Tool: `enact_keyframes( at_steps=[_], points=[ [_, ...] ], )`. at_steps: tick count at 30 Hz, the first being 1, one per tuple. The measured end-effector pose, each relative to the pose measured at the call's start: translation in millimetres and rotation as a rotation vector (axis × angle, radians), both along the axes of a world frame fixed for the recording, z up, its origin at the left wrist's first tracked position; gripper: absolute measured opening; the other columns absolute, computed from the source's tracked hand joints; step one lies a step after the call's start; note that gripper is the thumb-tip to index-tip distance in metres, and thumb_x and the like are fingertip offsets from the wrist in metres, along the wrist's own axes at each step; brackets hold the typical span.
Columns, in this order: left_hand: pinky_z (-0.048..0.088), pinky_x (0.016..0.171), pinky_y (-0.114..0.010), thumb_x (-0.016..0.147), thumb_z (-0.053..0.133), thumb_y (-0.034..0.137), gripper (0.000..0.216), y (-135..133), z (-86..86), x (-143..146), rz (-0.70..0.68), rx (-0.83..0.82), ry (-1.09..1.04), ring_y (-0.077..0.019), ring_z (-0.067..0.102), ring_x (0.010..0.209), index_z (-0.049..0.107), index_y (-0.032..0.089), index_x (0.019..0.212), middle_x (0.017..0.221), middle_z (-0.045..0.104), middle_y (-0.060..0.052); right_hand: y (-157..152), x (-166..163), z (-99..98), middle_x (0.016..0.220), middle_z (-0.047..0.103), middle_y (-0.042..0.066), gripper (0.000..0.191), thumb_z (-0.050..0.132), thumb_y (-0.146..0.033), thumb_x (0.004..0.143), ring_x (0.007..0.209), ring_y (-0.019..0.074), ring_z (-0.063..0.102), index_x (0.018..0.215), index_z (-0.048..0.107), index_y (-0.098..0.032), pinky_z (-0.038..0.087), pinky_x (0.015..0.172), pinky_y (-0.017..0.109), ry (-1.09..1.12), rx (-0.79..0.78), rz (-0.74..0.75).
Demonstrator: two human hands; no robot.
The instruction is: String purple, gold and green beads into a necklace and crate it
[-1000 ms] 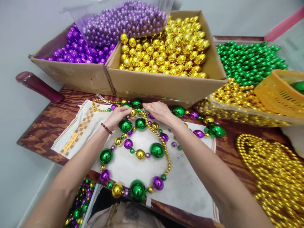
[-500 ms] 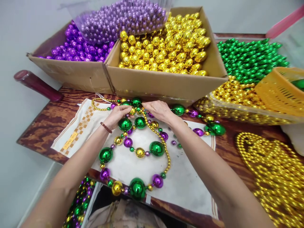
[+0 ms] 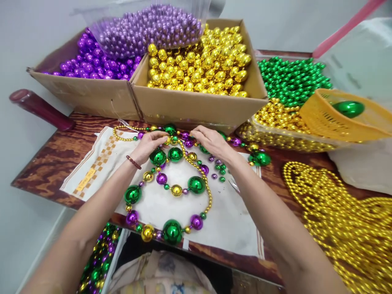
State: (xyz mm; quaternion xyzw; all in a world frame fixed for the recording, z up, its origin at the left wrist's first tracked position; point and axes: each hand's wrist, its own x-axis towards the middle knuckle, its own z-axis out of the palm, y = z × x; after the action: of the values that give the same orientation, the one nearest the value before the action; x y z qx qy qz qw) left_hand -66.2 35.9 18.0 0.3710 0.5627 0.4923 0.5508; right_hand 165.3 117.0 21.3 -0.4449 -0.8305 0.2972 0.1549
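A necklace of shiny green, purple and gold beads lies in loops on a white cloth. At its far end my left hand is closed, thumb and fingers pinching the strand by a small gold bead. My right hand is closed too, fingertips pinched beside some purple beads; what lies between them is too small to make out. A large green bead sits between the hands. Loose small green and purple beads lie near my right wrist.
Behind stand cardboard boxes of purple beads and gold beads, with a bag of lilac beads on top. To the right are a tub of green beads, an orange basket and gold bead strands. A maroon handle-like object juts at left.
My right hand has moved a little away from my left, widening the gap between the fingertips and showing purple beads there. The view has shifted slightly to the right.
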Motion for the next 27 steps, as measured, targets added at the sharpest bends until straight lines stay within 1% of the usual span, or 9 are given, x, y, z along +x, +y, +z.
enact_keyframes(
  at_steps=[2,4,7,10,13,16,20,23,27],
  points=[
    [0.047,0.06,-0.024,0.063,0.086,0.031,0.041,-2,1.7,1,-0.016,0.004,0.007,-0.013,0.066,0.064,0.073,0.013,0.097,0.083,0.073,-0.003,-6,10,3.3,0.084,0.068,0.003,0.042,0.039,-0.056,0.097,0.075,0.0191,0.059,0.095,0.063,-0.022,0.038,0.069,0.029,0.004,-0.013,-0.009],
    [0.048,0.062,-0.024,0.062,0.086,0.033,0.044,-3,3.4,2,-0.031,0.005,0.008,-0.014,0.067,0.066,0.073,0.013,0.098,0.084,0.074,-0.003,-12,15,6.0,0.077,0.065,0.003,0.046,0.037,-0.057,0.097,0.071,0.0184,0.057,0.083,0.061,-0.021,0.037,0.066,0.029,-0.014,-0.015,-0.005],
    [0.05,0.067,-0.025,0.062,0.086,0.035,0.045,-5,5.9,3,-0.054,0.016,0.003,-0.015,0.068,0.07,0.074,0.013,0.1,0.088,0.075,-0.005,-16,10,8.1,0.071,0.064,0.003,0.055,0.031,-0.061,0.098,0.068,0.0184,0.055,0.074,0.06,-0.021,0.034,0.063,0.028,-0.059,0.012,-0.002],
    [0.051,0.068,-0.025,0.064,0.085,0.034,0.044,-6,7.3,4,-0.076,0.005,-0.015,-0.0151,0.069,0.071,0.075,0.013,0.101,0.09,0.076,-0.007,-15,-5,7.8,0.077,0.068,0.003,0.058,0.028,-0.062,0.099,0.072,0.0195,0.059,0.077,0.065,-0.022,0.033,0.063,0.028,-0.112,0.047,0.037],
    [0.051,0.066,-0.024,0.066,0.085,0.034,0.043,-5,6.4,2,-0.079,-0.026,-0.036,-0.0149,0.068,0.069,0.075,0.012,0.101,0.089,0.076,-0.009,-11,-19,7.1,0.091,0.073,0.004,0.058,0.025,-0.058,0.102,0.081,0.0215,0.063,0.09,0.071,-0.026,0.035,0.066,0.028,-0.18,0.095,0.069],
    [0.051,0.064,-0.024,0.067,0.084,0.032,0.04,-2,3.6,0,-0.076,-0.042,-0.05,-0.0146,0.068,0.067,0.075,0.011,0.099,0.089,0.076,-0.009,-7,-28,8.2,0.1,0.074,0.006,0.056,0.023,-0.054,0.104,0.09,0.0238,0.065,0.101,0.072,-0.028,0.036,0.07,0.03,-0.24,0.124,0.087],
    [0.052,0.065,-0.025,0.068,0.083,0.031,0.035,2,0.7,-1,-0.06,-0.075,-0.054,-0.0154,0.069,0.067,0.075,0.011,0.097,0.09,0.076,-0.009,-4,-32,12.3,0.101,0.075,0.007,0.055,0.022,-0.05,0.105,0.09,0.0239,0.066,0.1,0.072,-0.026,0.034,0.069,0.03,-0.296,0.154,0.129],
    [0.051,0.062,-0.024,0.07,0.082,0.03,0.033,3,-0.5,-1,-0.051,-0.098,-0.052,-0.0152,0.069,0.066,0.075,0.011,0.095,0.09,0.076,-0.009,-3,-33,14.9,0.101,0.074,0.007,0.054,0.022,-0.048,0.106,0.088,0.023,0.065,0.101,0.072,-0.026,0.032,0.068,0.03,-0.343,0.178,0.147],
    [0.05,0.06,-0.022,0.07,0.083,0.03,0.031,5,-1.8,-1,-0.061,-0.099,-0.055,-0.0142,0.069,0.065,0.075,0.011,0.093,0.089,0.075,-0.008,0,-35,14.6,0.102,0.075,0.006,0.055,0.02,-0.045,0.106,0.086,0.0245,0.065,0.1,0.071,-0.025,0.029,0.065,0.032,-0.381,0.222,0.174]
  ],
)
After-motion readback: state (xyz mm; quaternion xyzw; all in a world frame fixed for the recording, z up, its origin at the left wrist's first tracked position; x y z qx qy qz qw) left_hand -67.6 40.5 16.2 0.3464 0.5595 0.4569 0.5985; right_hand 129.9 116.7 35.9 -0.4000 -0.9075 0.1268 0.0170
